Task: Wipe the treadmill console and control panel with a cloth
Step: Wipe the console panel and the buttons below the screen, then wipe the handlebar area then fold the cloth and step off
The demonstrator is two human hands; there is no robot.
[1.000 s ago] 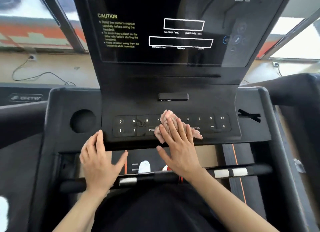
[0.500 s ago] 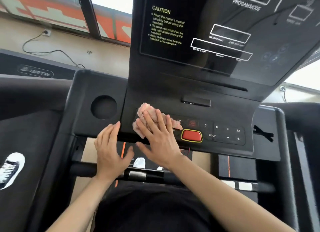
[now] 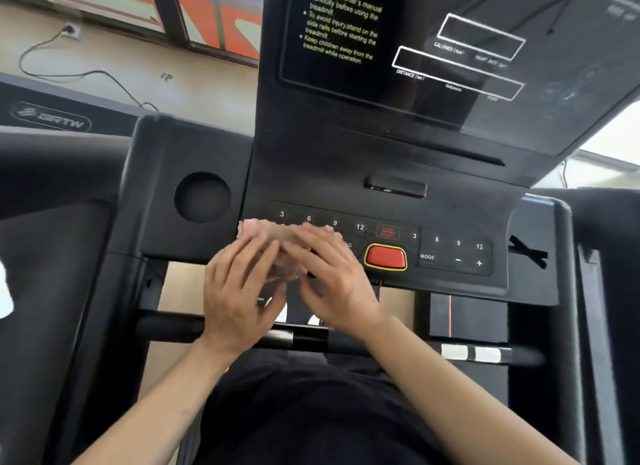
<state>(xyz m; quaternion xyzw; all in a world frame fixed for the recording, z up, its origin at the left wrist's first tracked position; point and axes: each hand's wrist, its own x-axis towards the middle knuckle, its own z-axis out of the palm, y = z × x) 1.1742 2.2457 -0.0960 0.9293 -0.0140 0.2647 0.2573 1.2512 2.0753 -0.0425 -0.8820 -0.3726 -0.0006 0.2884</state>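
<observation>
The black treadmill control panel point(image 3: 450, 253) has numbered keys and a red stop button point(image 3: 385, 257). Above it rises the dark console screen point(image 3: 398, 66) with yellow caution text. A crumpled pink cloth point(image 3: 277, 234) lies on the left part of the panel, over its front edge. My left hand point(image 3: 239, 291) and my right hand point(image 3: 332, 281) both rest on the cloth with fingers stretched out, side by side. Both hands are motion-blurred. Most of the cloth is hidden under the fingers.
A round cup recess point(image 3: 202, 197) sits left of the keys. A black handlebar point(image 3: 166, 326) with silver pulse pads point(image 3: 474, 353) crosses below my wrists. A small slot point(image 3: 396, 188) lies above the keys. A wall socket and cable point(image 3: 71, 31) are at the far left.
My left hand has left the panel's front edge and come onto the cloth beside my right hand. The cloth has slid leftward along the keys, uncovering the red button. The view has shifted.
</observation>
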